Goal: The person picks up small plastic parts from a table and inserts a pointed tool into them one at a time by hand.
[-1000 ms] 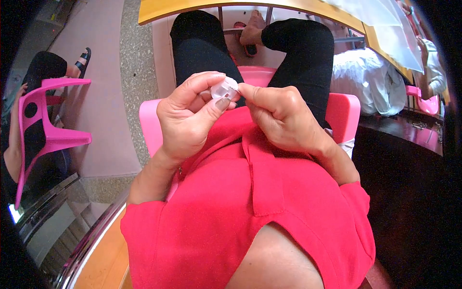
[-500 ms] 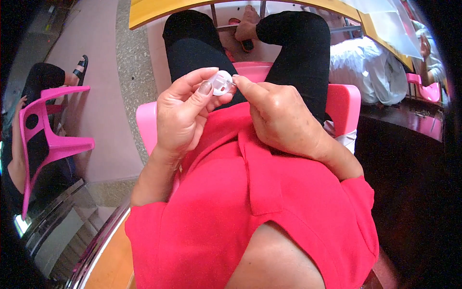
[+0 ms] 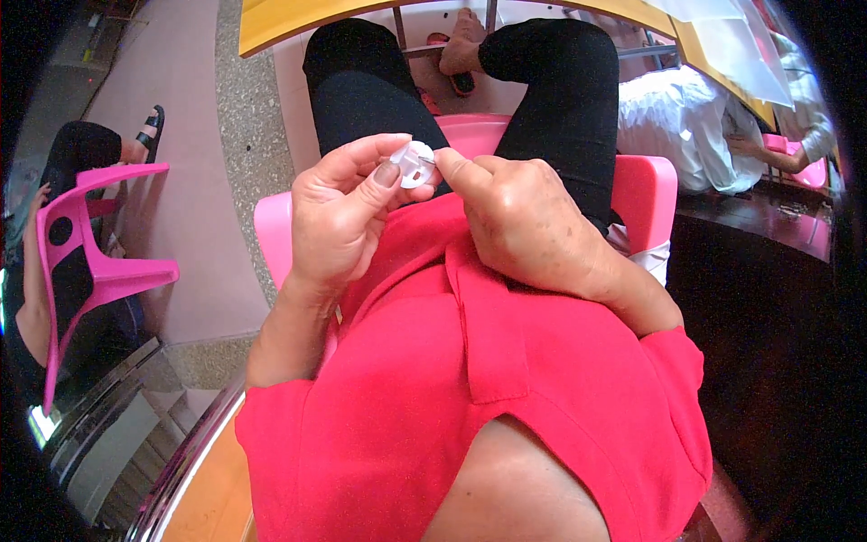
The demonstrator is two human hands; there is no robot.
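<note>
Both of your hands meet over your lap: your left hand (image 3: pixel 339 212) pinches a small white plastic disc (image 3: pixel 414 164) by its rim, your right hand (image 3: pixel 524 221) fingertips pressing its edge. It looks light, stiff and slippery, so grip the rim firmly.

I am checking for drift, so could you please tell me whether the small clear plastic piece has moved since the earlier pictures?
No. The clear plastic piece stays pinched between the left hand and right hand, just above the red shirt's collar.
</note>
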